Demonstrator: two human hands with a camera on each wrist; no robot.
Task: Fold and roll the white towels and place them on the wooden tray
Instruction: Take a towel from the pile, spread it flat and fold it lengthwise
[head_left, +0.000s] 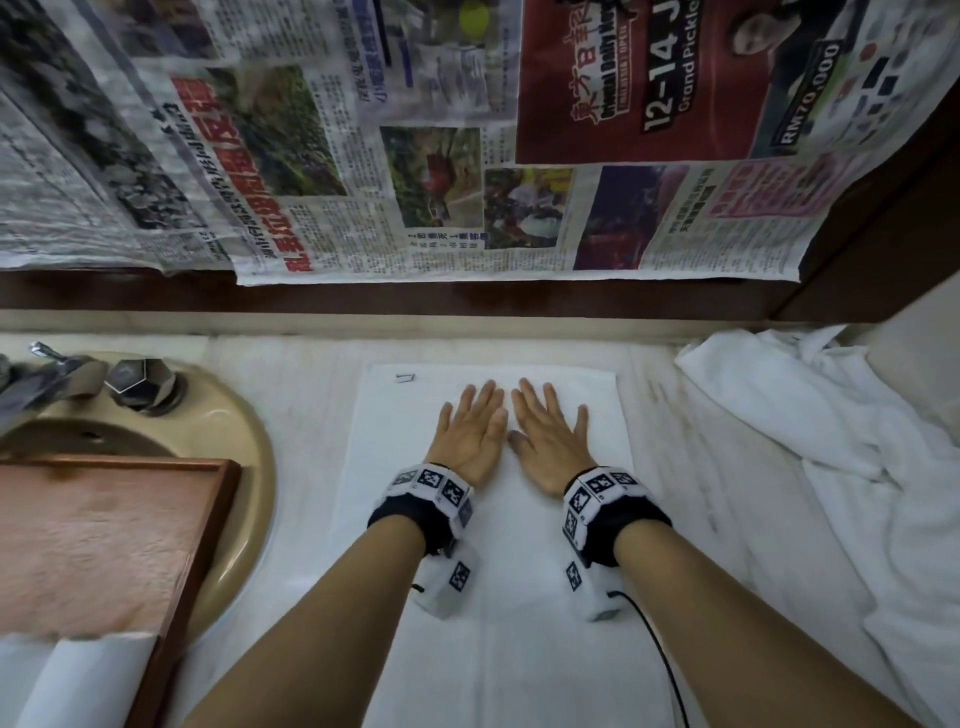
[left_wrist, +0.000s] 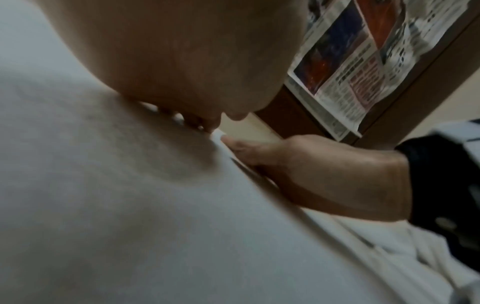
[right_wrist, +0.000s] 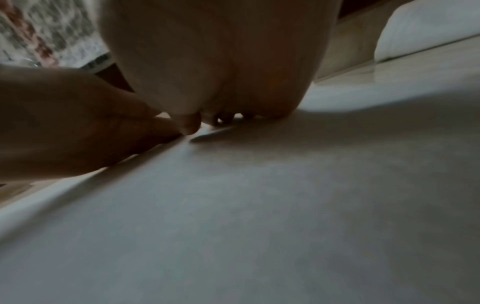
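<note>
Towels come first: one white roll (head_left: 78, 675) lies on my wooden tray (head_left: 104, 540) over the sink (head_left: 249, 415), so that one looks done. I think the flat towel (head_left: 488, 597) on the counter is folded but not rolled yet. My left hand (head_left: 470, 431) and right hand (head_left: 550, 441) press it flat, fingers straight, holding nothing. It looks soft and fuzzy. A crumpled towel pile (head_left: 810, 415) waits on my right.
</note>
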